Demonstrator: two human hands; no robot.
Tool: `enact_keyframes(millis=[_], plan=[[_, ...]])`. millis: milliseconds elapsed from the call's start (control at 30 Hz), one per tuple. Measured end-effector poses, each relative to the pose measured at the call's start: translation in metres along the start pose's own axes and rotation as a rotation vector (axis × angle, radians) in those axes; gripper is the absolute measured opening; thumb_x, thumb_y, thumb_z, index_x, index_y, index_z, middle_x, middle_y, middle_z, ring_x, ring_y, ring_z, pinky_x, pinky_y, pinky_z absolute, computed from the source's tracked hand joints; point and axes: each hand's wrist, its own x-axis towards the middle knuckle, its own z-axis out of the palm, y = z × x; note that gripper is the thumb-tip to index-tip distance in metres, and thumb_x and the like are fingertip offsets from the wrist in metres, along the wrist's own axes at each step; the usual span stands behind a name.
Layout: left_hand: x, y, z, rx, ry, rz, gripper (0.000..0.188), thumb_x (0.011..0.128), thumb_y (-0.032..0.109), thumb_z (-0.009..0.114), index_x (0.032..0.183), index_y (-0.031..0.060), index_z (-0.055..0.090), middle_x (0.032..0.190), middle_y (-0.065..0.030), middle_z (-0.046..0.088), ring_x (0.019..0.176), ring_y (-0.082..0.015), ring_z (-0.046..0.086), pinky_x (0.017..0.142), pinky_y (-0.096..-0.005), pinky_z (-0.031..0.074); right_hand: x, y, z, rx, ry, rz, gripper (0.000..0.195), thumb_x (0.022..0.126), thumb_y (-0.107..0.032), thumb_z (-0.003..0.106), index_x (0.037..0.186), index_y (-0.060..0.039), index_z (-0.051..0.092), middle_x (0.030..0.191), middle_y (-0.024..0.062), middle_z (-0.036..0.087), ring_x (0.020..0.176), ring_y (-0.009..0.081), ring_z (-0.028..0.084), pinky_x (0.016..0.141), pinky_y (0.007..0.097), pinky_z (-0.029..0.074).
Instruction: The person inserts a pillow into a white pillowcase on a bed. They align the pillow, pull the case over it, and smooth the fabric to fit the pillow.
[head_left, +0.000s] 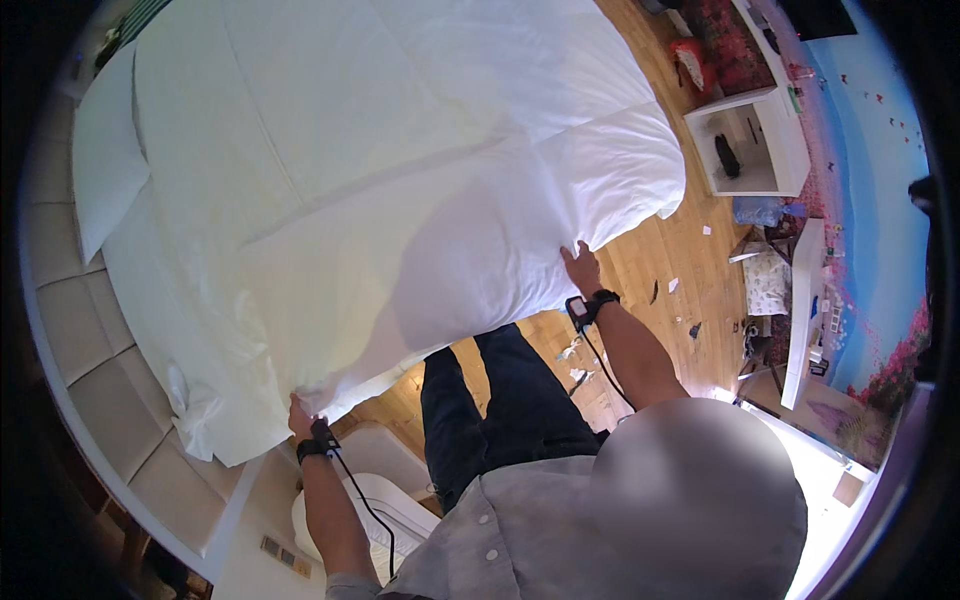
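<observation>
A large white duvet (360, 202) covers the bed before me, with a few long creases and a bunched fold near its right end. My left hand (301, 416) grips its near edge at the lower left, close to the headboard. Farther right, my right hand (583, 270) has hold of the same edge near the foot corner, fingers partly hidden by the cloth. Each wrist carries a black strapped device with a cable. A white pillow (109, 157) lies against the padded beige headboard (90, 322) on the left.
Paper scraps and litter (577, 367) lie on the wooden floor (637, 277) to the right. Along the muralled wall stand a white open cabinet (742, 146), a white desk (802, 315) and a cushioned chair (766, 281). A white rounded piece of furniture (375, 495) stands near my left arm.
</observation>
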Motion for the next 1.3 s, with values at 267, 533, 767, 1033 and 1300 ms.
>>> enact_keyframes(millis=[267,533,767,1033,1300], plan=[[-0.166,0.028,0.135,0.812,0.459,1.113,0.053,0.084,0.017,0.068,0.127,-0.0054,0.046,0.129,-0.0225,0.046,0.122,-0.0371,0.044,0.106,-0.0439,0.034,0.046,0.006,-0.007,0.421,-0.275,0.17,0.09,0.075,-0.064,0.066,0.13,0.0037,0.046,0.124,0.0252,0.054,0.115,0.032,0.053,0.098,0.0362,0.04],[-0.246,0.024,0.28,0.946,0.079,1.19,0.044,0.08,0.017,0.071,0.118,0.002,0.057,0.137,-0.0179,0.04,0.127,-0.0358,0.038,0.105,-0.0467,0.034,0.013,0.033,0.009,0.503,0.142,-0.01,0.031,0.077,-0.032,0.073,0.083,-0.0012,0.069,0.07,0.011,0.067,0.064,0.0232,0.064,0.064,0.0359,0.05],[-0.258,0.017,0.315,1.108,0.067,1.185,0.044,0.079,0.018,0.07,0.12,0.0056,0.057,0.138,-0.0168,0.038,0.126,-0.0366,0.039,0.103,-0.0467,0.036,0.012,0.026,-0.005,0.386,0.288,-0.066,0.022,0.086,-0.024,0.065,0.089,-0.0032,0.058,0.073,0.0184,0.063,0.068,0.0379,0.062,0.06,0.0429,0.047],[-0.286,0.028,0.332,1.192,0.056,1.377,0.04,0.08,0.019,0.068,0.116,0.0053,0.059,0.138,-0.0173,0.038,0.126,-0.0372,0.038,0.102,-0.0482,0.035,0.013,0.07,0.019,0.249,0.0,-0.347,0.018,0.083,-0.01,0.057,0.1,-0.0055,0.056,0.071,0.018,0.062,0.067,0.0381,0.063,0.061,0.0492,0.049],[-0.297,0.04,0.331,1.167,0.009,1.489,0.037,0.078,0.019,0.072,0.11,0.0046,0.062,0.136,-0.0176,0.041,0.126,-0.0381,0.039,0.101,-0.0485,0.036,0.053,0.112,0.011,0.261,0.12,0.055,0.024,0.093,-0.03,0.053,0.098,-0.0066,0.057,0.087,0.0218,0.065,0.084,0.0427,0.062,0.072,0.0516,0.047]])
